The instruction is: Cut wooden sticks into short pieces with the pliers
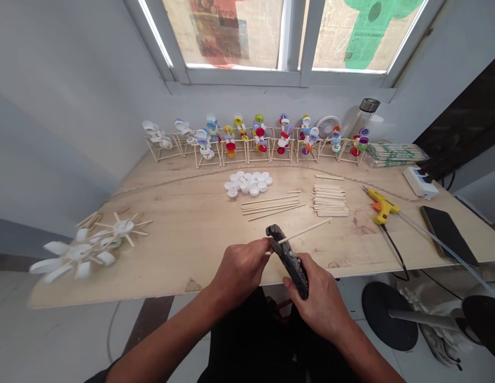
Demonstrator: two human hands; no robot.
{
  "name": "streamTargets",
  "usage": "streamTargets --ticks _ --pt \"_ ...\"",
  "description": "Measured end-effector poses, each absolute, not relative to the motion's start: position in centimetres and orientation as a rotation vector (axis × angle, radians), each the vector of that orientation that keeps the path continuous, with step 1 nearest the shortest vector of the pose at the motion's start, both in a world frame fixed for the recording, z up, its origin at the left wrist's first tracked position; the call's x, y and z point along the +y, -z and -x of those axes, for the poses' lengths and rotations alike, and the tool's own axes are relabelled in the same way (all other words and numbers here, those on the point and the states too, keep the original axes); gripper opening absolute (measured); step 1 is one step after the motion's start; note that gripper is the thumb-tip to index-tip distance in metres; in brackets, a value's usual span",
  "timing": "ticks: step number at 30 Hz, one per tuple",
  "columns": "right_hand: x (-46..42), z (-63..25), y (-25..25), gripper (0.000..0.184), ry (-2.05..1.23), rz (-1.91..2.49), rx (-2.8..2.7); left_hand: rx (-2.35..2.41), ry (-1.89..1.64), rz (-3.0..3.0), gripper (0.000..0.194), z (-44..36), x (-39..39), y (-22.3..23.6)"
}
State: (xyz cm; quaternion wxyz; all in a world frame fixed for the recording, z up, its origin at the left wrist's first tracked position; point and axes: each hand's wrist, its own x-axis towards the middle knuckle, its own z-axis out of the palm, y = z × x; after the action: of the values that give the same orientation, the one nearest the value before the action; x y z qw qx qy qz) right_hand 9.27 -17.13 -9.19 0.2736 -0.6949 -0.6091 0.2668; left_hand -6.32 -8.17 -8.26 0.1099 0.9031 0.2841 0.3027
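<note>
In the head view, the left hand (pixel 240 270) pinches a thin wooden stick (pixel 303 236) between thumb and fingers, and the stick crosses the jaws of dark pliers (pixel 289 260) (probably it is held so, close to the tool, to stay steady there). The right hand (pixel 319 304) has its fingers curled closed around the pliers' handles. Both hands are above the front edge of a wooden table (pixel 183 239), where white bottle caps (pixel 247 183), a stack of short sticks (pixel 329 201) and a yellow glue gun (pixel 381 206) lie further away.
</note>
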Motion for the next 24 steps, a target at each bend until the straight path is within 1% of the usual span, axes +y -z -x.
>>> streamTargets --ticks 9,16,24 --pt "-17.06 -9.39 9.15 0.021 -0.733 1.835 -1.653 0.818 -0.815 -2.580 0.017 6.50 -8.08 7.98" --pt "-17.08 -9.43 9.27 0.016 -0.737 1.841 -1.658 0.791 -0.795 -2.516 0.018 6.49 -7.83 7.96" --pt "-16.53 -9.44 9.52 0.014 -0.762 1.854 -1.662 0.777 -0.745 -2.441 0.019 6.43 -7.33 7.76"
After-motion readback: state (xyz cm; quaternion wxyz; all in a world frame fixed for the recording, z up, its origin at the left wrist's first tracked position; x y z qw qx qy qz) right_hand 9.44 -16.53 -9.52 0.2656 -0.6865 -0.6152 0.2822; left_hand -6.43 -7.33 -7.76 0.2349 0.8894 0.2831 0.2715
